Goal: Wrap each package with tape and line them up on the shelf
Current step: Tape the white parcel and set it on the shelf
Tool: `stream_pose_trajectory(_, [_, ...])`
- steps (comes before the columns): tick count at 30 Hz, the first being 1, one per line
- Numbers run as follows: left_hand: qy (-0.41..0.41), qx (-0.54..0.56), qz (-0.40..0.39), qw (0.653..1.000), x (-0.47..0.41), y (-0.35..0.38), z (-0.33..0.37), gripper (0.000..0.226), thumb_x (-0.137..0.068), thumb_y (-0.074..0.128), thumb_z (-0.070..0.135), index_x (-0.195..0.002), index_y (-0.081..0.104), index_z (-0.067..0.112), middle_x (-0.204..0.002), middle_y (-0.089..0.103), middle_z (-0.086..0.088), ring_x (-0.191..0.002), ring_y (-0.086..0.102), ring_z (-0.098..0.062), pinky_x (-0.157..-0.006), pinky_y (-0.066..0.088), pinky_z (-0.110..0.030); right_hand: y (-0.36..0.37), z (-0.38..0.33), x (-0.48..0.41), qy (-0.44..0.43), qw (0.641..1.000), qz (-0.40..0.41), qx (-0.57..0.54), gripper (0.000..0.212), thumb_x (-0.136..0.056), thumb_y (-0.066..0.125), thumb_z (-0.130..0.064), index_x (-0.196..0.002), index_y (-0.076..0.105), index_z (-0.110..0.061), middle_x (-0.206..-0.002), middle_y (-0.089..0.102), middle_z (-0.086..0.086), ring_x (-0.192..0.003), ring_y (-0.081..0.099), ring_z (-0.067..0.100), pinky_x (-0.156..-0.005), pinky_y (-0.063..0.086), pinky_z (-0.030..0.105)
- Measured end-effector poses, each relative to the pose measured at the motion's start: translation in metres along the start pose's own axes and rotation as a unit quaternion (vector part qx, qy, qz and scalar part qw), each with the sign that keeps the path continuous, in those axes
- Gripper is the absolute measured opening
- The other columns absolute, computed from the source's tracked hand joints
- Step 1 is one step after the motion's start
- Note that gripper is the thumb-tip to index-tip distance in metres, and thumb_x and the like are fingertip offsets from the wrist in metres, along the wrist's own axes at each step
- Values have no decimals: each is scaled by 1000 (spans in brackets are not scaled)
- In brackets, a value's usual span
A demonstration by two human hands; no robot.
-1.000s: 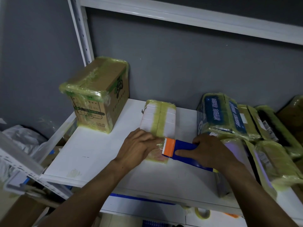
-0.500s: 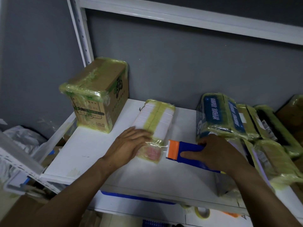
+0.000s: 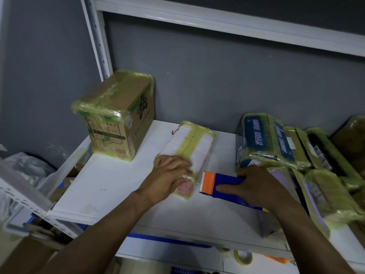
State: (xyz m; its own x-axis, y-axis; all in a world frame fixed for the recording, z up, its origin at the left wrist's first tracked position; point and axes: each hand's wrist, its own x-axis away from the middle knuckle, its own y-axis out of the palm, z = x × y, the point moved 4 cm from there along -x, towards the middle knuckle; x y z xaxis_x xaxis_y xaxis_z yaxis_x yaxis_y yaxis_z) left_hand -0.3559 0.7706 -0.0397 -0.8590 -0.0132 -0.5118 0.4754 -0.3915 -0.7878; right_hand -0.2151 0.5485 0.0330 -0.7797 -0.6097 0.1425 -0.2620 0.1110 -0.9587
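A flat white package (image 3: 194,147) with a yellowish tape band along its length lies on the white shelf (image 3: 110,182). My left hand (image 3: 169,175) rests on its near end, fingers flat and slightly blurred. My right hand (image 3: 256,184) grips a blue tape dispenser (image 3: 227,184) with an orange blade end, just right of the package's near end. No tape strand shows between blade and package. A taped cardboard box (image 3: 116,119) stands at the shelf's left. Taped packages, one blue (image 3: 262,141), are stacked at the right.
A white upright post (image 3: 96,36) and an upper shelf beam (image 3: 237,22) frame the bay against a grey wall. A spare tape roll (image 3: 244,257) lies below the shelf. Plastic bags and a lower rack sit at the left.
The dispenser has drawn back to the right, away from the package end. My left hand slid left and now lies over the near end of the package, which has turned slightly.
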Motion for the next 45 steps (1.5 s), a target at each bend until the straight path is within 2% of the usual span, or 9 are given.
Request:
stream_pose_trajectory(6, [33, -38, -38, 998, 3, 7, 6, 70, -71, 91, 8, -134, 65, 25, -128, 66, 1, -122, 59, -26, -99, 45, -48, 8, 2, 1, 7, 999, -6, -45, 73, -58, 61, -95, -77, 63, -24, -71, 66, -11, -66, 65, 4, -59, 46, 17])
stream_pose_trajectory(8, [36, -30, -15, 999, 7, 7, 4, 57, -79, 86, 13, -132, 67, 25, -129, 66, 1, -123, 58, -26, -104, 41, -47, 10, 1, 2, 3, 999, -10, -50, 73, -58, 61, -95, -80, 63, -25, -75, 66, -13, -68, 65, 4, -61, 48, 18])
stream_pose_trajectory(12, [47, 46, 17, 998, 6, 0, -1, 29, -89, 77, 23, -118, 76, 21, -122, 68, 2, -120, 56, -19, -111, 25, -24, 13, -5, 6, 1, 998, -25, -63, 69, -60, 64, -92, -82, 62, -27, -76, 65, -14, -70, 64, 3, -59, 45, 17])
stream_pose_trajectory(18, [76, 48, -24, 996, 0, -7, -9, 30, -84, 82, 23, -114, 79, 22, -128, 69, 4, -129, 56, -17, -114, 28, -26, 8, -13, 19, 2, 993, -30, -110, 71, -53, 62, -93, -79, 64, -27, -71, 64, -16, -63, 65, -1, -52, 38, 11])
stream_pose_trajectory(24, [60, 80, -4, 995, 1, -9, -9, 27, -86, 79, 22, -113, 79, 21, -125, 71, 6, -128, 55, -12, -113, 23, -14, 3, 2, 33, 29, 989, -51, -135, 69, -55, 67, -89, -73, 64, -23, -60, 64, -24, -57, 62, -8, -53, 38, 14])
stream_pose_trajectory(35, [29, 95, 8, 995, 1, -5, -10, 25, -86, 82, 27, -111, 79, 27, -124, 69, 14, -128, 56, -10, -110, 29, -24, 1, 23, 37, 54, 990, -30, -127, 74, -49, 67, -92, -68, 65, -21, -55, 63, -12, -54, 62, 0, -55, 38, 19])
stream_pose_trajectory(39, [-23, 91, 88, 992, 2, -1, -1, 36, -74, 79, 59, -94, 82, 30, -112, 72, 19, -128, 56, -10, -117, 17, -37, 17, 23, 28, 57, 995, -2, -80, 69, -62, 68, -89, -71, 63, -21, -63, 62, -6, -62, 63, 6, -55, 38, 20])
stream_pose_trajectory(42, [-54, 79, 142, 985, 3, 9, 8, 26, -74, 81, 57, -81, 81, 32, -103, 72, 22, -133, 51, -8, -118, 6, -52, 29, 21, 21, 70, 996, -13, -61, 68, -66, 64, -89, -71, 59, -22, -63, 61, -6, -61, 62, 6, -53, 37, 20])
stream_pose_trajectory(45, [-77, 95, 157, 980, 4, 14, 5, 23, -74, 80, 54, -79, 78, 31, -102, 70, 24, -130, 53, -5, -120, 0, -48, 40, 21, 14, 72, 994, -11, -77, 72, -64, 61, -91, -71, 60, -20, -65, 63, -3, -62, 64, 10, -54, 41, 23])
